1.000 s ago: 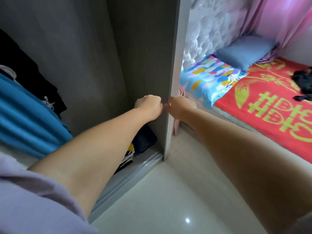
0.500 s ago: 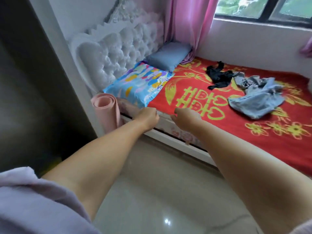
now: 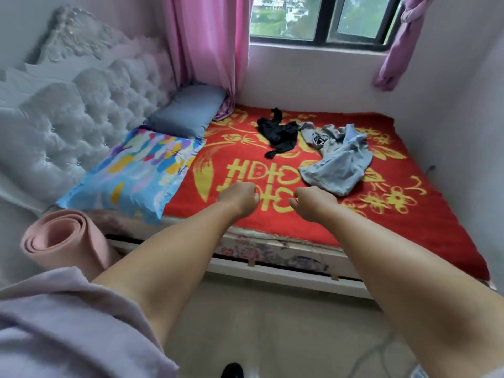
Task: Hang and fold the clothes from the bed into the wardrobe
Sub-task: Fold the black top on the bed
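A bed with a red and yellow blanket (image 3: 409, 222) fills the middle of the head view. On it lie a crumpled black garment (image 3: 279, 133) and, to its right, a light blue-grey garment (image 3: 339, 162) overlapping a grey piece. My left hand (image 3: 240, 199) and my right hand (image 3: 313, 203) are stretched out over the near part of the blanket, fingers curled into loose fists, holding nothing. Both hands are short of the clothes. The wardrobe is out of view.
A patterned blue pillow (image 3: 131, 173) and a plain blue pillow (image 3: 188, 110) lie by the tufted white headboard (image 3: 68, 118). A rolled pink mat (image 3: 62, 241) stands left of the bed. Pink curtains (image 3: 207, 45) hang beside the window (image 3: 321, 17). Tiled floor (image 3: 272, 336) lies below.
The view has swung right from the wardrobe's edge to the bed. Both empty fists have moved from the wardrobe edge out over the blanket, nearer the clothes.
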Demonstrator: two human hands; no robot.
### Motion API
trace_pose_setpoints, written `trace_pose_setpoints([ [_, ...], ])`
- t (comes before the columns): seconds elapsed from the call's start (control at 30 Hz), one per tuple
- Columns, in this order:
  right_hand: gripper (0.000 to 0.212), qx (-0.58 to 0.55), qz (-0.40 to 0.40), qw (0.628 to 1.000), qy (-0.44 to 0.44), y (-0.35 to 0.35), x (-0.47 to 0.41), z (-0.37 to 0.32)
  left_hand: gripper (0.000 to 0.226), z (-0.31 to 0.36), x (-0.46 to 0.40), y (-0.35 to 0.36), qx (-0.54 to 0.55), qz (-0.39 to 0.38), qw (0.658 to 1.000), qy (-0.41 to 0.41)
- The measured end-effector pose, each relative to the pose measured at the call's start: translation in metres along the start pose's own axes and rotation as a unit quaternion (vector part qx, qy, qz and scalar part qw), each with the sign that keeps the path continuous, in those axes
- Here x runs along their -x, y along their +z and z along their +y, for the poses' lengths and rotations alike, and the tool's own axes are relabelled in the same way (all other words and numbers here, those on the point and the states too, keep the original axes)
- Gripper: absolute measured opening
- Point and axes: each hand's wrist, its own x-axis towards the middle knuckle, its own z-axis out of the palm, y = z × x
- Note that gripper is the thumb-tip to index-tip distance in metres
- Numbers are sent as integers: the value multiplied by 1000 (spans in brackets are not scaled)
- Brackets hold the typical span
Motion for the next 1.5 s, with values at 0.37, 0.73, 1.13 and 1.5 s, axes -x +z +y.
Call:
trace_pose_setpoints([
  [0.37,36,-12,-31,996,78,-18,-141,67,27,24,-189,-3,-12,-44,997,60],
  [0.73,40,-35,-89,992,88,-1,-338,179,29,75,-391,46,-14,-79,996,44],
  [1.13,34,-69,-159,985,19,90,-529,231,29,35,-543,139,35,-167,984,-43],
  [1.5,40,-177,-140,973,42,275,-672,193,38,-68,-682,276,41,-159,986,-37],
])
